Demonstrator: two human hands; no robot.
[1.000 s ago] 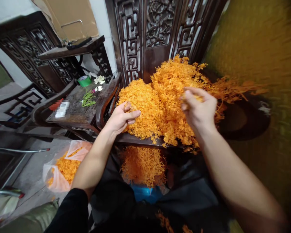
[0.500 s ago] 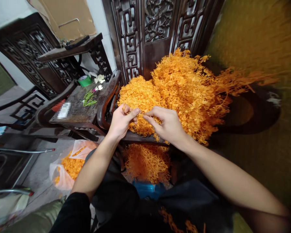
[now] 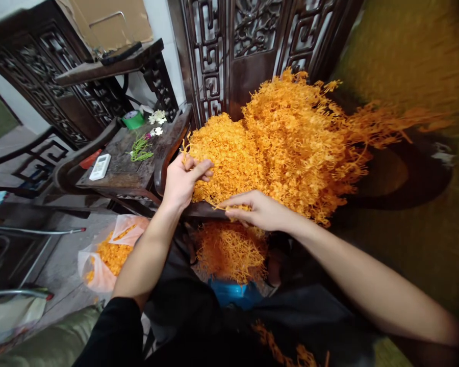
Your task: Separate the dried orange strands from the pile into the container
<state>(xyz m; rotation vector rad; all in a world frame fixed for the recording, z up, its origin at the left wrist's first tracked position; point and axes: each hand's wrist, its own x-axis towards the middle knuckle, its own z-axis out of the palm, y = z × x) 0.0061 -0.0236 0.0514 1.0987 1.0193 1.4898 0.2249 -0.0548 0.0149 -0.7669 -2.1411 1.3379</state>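
Note:
My left hand (image 3: 184, 178) is closed, with a thin orange sprig (image 3: 185, 141) sticking up from its curled fingers. To its right and lower, my right hand (image 3: 256, 210) pinches a slender orange stem (image 3: 222, 206) between thumb and forefinger. The hands are apart. Just beyond them lies a low heap of small orange plastic-looking pieces (image 3: 220, 153). A taller pile of orange branching sprays (image 3: 302, 137) rises at its right. Below the seat edge, many orange stems (image 3: 231, 252) fill a blue container (image 3: 235, 294) between the legs.
At left, a dark wooden side table (image 3: 128, 171) bears green tape (image 3: 133, 120), a white device (image 3: 100, 167), green stems (image 3: 141, 149) and white flowers (image 3: 157, 117). A plastic bag (image 3: 101, 272) of orange pieces sits on the floor. A carved wooden back (image 3: 248, 76) stands behind the heaps.
My hands have separated: the left moved up and left, the right moved down with a stem in its fingers. The camera view has shifted slightly.

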